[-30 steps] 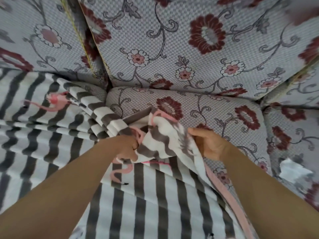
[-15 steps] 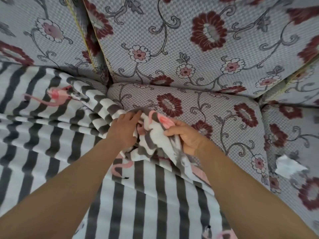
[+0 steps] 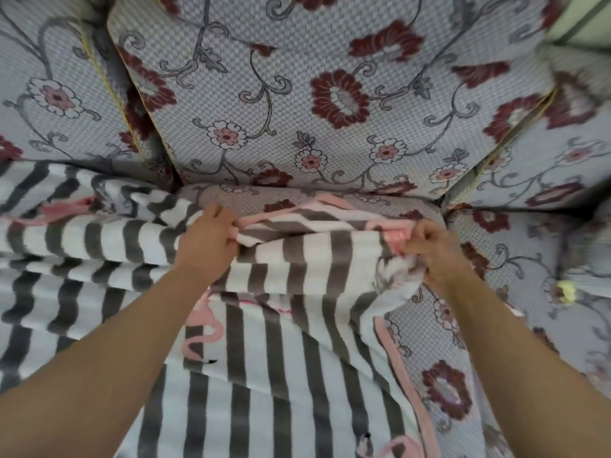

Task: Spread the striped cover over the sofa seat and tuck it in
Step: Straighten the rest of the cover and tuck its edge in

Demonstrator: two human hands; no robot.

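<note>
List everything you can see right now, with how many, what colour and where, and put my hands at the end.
striped cover: one, grey and white stripes with pink edging, bunched across the seat, not yet tucked
seat cushion: one seen, floral grey-blue and dark red, bare at right of cover
back cushions: three partly in view, same floral fabric, upright behind seat
yellow scrap: one, far right on the sofa
left hand: grips cover's folded edge
right hand: grips cover's pink-trimmed corner

Left hand (image 3: 206, 246) and right hand (image 3: 429, 251) grip the striped cover (image 3: 297, 259) over the sofa seat (image 3: 446, 385).
</note>
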